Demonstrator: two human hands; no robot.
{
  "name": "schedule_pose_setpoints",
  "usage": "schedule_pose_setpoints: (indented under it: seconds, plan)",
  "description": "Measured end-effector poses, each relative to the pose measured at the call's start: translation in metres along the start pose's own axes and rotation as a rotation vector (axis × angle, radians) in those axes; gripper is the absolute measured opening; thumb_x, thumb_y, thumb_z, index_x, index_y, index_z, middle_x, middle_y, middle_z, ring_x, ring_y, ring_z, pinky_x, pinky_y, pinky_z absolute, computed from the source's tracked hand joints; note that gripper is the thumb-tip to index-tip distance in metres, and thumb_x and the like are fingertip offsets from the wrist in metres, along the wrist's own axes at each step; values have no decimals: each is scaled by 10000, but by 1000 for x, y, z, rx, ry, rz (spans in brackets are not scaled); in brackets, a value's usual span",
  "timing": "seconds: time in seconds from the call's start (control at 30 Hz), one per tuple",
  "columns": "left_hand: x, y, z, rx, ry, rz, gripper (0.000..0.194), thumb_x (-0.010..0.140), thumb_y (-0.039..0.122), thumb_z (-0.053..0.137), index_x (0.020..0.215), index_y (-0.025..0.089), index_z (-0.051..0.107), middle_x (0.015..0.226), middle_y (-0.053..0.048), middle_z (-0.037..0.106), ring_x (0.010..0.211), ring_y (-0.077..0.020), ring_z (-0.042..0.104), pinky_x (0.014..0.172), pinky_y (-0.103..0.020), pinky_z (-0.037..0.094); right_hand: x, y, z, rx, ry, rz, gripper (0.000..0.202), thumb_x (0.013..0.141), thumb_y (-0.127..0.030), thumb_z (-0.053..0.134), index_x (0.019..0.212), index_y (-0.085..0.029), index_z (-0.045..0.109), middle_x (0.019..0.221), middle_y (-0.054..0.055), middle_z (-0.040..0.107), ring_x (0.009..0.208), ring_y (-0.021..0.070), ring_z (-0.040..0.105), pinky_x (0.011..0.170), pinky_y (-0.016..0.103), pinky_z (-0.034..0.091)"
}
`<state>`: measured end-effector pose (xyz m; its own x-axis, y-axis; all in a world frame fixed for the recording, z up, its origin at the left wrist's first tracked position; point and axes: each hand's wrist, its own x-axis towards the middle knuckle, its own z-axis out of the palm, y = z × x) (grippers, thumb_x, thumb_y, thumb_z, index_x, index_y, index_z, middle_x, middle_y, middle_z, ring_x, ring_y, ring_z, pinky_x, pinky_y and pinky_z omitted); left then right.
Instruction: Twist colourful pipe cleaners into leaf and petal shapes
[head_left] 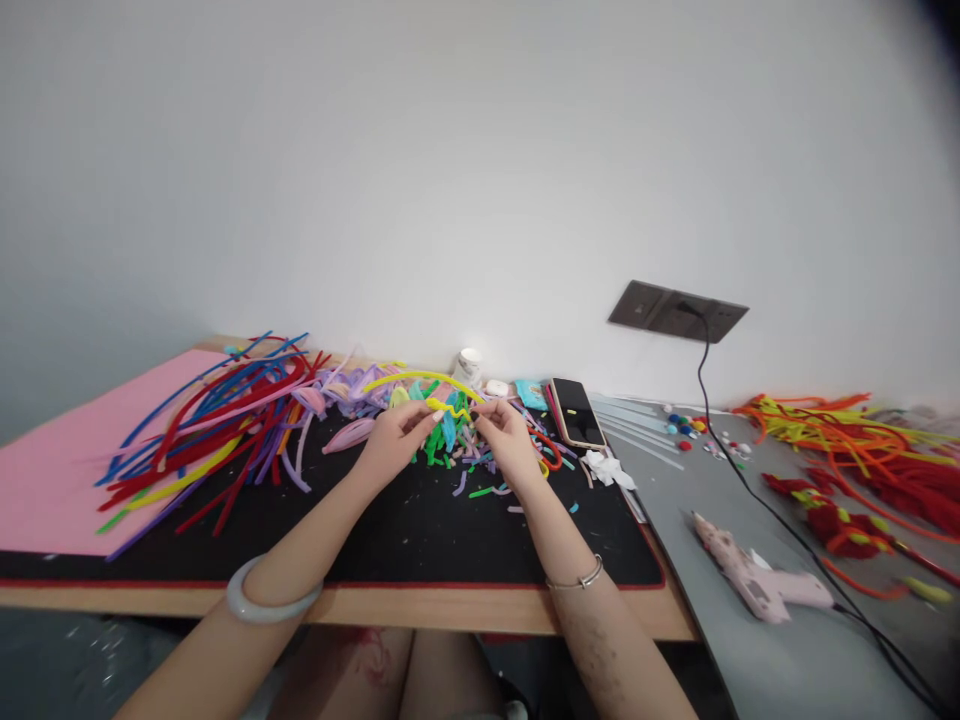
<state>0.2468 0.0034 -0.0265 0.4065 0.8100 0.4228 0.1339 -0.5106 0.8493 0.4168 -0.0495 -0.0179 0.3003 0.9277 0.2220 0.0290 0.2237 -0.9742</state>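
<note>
Forearms (315, 540) (559, 530) (cropped), hands (397, 437) (504, 432) pinching yellow strip (451, 409).

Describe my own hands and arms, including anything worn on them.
The left hand and right hand are bare, no sleeves showing. The left side has a thick, pale bangle; the right, a thin metallic bracelet and mottled forearm marking.

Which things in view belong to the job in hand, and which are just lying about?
Job in hand:
- left hand and right hand, pinching a wavy yellow fuzzy strip
- probably supplies: multicoloured strip pile, glue gun, pompoms

Apparently just lying about:
- phone
- cup
- crumpled tissue
- small white case
</note>
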Motion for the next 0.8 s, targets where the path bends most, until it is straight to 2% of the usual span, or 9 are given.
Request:
schedule_pose_setpoints:
  seconds: [0.03, 0.1, 0.17, 0.27, 0.4, 0.57, 0.67, 0.73, 0.8]
  plan:
    - [0, 0, 0, -45, 26, -19, 187, 829, 365, 568, 850, 178, 570, 682, 31, 542, 548, -104, 495, 525, -225, 404, 1, 1, -2, -1, -12, -2, 124, 681, -215, 604, 792, -164, 584, 669, -31, 565, 559, 92, 495, 517, 210, 390]
    - [0, -1, 1, -100, 49, -18, 261, 777, 339, 638, 974, 192, 549, 840, 2, 603, 614, -112, 560, 560, -233, 455, 2, 1, -5, -2, -42, 6, 132, 686, -214, 606, 807, -163, 594, 632, -41, 547, 536, 90, 484, 510, 210, 377]
    - [1, -2, 1, -64, 26, 40, 266, 759, 323, 660, 978, 192, 585, 940, -34, 634, 743, -145, 613, 650, -261, 498, 2, 1, -8, 4, -67, 16, 134, 695, -215, 605, 818, -161, 601, 607, -46, 535, 513, 87, 476, 498, 212, 370]
    - [1, -1, 1, 60, -36, 126, 175, 770, 321, 646, 879, 187, 674, 932, -59, 684, 846, -188, 628, 709, -288, 505, 1, 0, -10, 10, -69, 15, 137, 705, -220, 607, 827, -156, 610, 626, -39, 552, 504, 81, 479, 490, 210, 375]
    - [-1, 3, 2, 162, -105, 99, 171, 795, 314, 605, 846, 192, 714, 840, -36, 733, 728, -174, 632, 667, -281, 483, -6, -2, -11, 24, -125, 69, 159, 718, -238, 606, 856, -158, 602, 595, -39, 573, 507, 87, 527, 522, 215, 423]
    - [-7, 15, 2, 207, -341, 146, 182, 832, 293, 565, 797, 176, 699, 790, -28, 721, 725, -154, 620, 697, -253, 444, -23, -4, -16, -38, -297, 211, 144, 695, -246, 626, 800, -163, 573, 560, -44, 594, 444, 84, 516, 478, 215, 423]
    - [-15, 20, 1, 245, -531, 90, 223, 859, 321, 534, 783, 164, 674, 648, -2, 652, 595, -122, 568, 603, -224, 399, -34, -6, -24, -133, -337, 205, 63, 684, -190, 626, 703, -150, 580, 562, -36, 585, 451, 67, 480, 465, 193, 374]
    - [-21, 19, -2, 247, -600, 63, 291, 881, 350, 492, 710, 159, 629, 610, 6, 611, 557, -109, 539, 561, -210, 372, -40, -6, -30, -209, -379, 196, 14, 685, -140, 606, 698, -144, 609, 564, -34, 571, 471, 68, 474, 472, 189, 356]
    - [-26, 18, -6, 246, -666, 11, 348, 897, 365, 448, 643, 160, 569, 563, 14, 580, 510, -98, 512, 521, -200, 348, -46, -7, -35, -280, -418, 179, 67, 693, -110, 590, 717, -141, 644, 564, -34, 554, 492, 73, 475, 484, 190, 347]
